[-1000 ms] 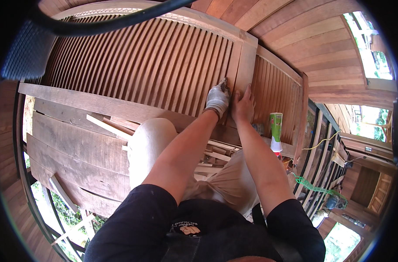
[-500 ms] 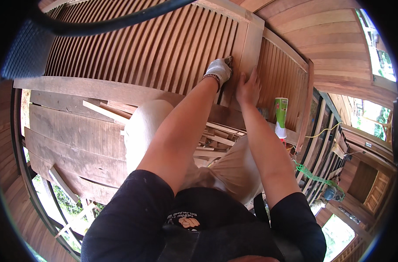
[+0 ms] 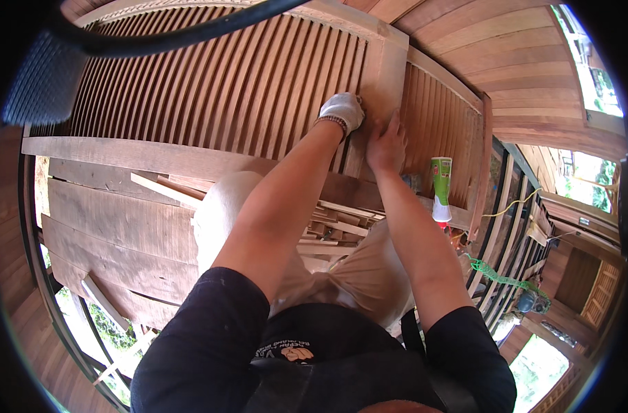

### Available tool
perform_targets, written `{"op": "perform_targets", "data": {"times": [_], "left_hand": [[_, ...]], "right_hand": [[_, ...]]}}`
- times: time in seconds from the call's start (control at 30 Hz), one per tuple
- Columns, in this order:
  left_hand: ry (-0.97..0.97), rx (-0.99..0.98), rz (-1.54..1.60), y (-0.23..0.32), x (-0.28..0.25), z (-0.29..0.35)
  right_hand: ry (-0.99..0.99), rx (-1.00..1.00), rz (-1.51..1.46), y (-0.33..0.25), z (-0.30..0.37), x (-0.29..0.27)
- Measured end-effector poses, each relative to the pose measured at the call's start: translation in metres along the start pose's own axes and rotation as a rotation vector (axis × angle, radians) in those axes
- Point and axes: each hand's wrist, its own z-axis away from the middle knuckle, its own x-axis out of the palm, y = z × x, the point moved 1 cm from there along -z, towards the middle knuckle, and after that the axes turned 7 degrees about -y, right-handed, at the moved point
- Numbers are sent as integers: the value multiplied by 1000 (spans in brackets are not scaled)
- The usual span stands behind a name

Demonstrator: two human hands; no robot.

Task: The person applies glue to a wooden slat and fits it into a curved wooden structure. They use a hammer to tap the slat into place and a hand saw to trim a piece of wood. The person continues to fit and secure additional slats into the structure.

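Observation:
A wooden louvred panel (image 3: 210, 89) with many slanted slats lies in front of me. My left hand (image 3: 343, 111), in a white glove with a beaded bracelet at the wrist, is closed and pressed where the slats meet the wide cross piece (image 3: 386, 65). Whatever its fingers hold, if anything, is hidden. My bare right hand (image 3: 386, 146) rests just right of it on the cross piece's near part, fingers stretched out and holding nothing. A green and white bottle (image 3: 441, 182) with a red tip lies right of my right forearm.
Loose wood strips (image 3: 334, 224) are piled below the panel, between my knees. Weathered boards (image 3: 121, 206) are at the left. A green cord (image 3: 496, 272) and a yellow cable (image 3: 513, 208) run at the right. A dark curved band (image 3: 183, 43) crosses the upper left.
The view has shifted slightly, so the panel sits a little further left. My right hand has drawn slightly nearer along the cross piece. The left hand stays closed at the slat edge.

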Motion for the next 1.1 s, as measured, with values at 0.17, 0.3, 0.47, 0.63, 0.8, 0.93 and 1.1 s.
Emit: {"op": "perform_targets", "data": {"times": [0.17,0.3,0.47,0.63,0.8,0.93,1.1], "left_hand": [[7,-26,41,5,-2,1],[74,-45,84,2,1,-10],[130,-75,149,7,-1,-35],[76,30,101,2,-5,-44],[-31,-26,92,4,-15,-46],[-45,79,-34,3,-5,-59],[-152,90,35,-27,5,-91]], "right_hand": [[-31,5,-38,-5,3,-7],[-38,4,-44,-6,3,-8],[2,-23,-33,-2,1,-3],[-12,-21,-36,-1,1,-2],[-8,-34,-24,3,2,4],[12,-53,-42,5,1,1],[0,-78,-64,-5,0,2]]}}
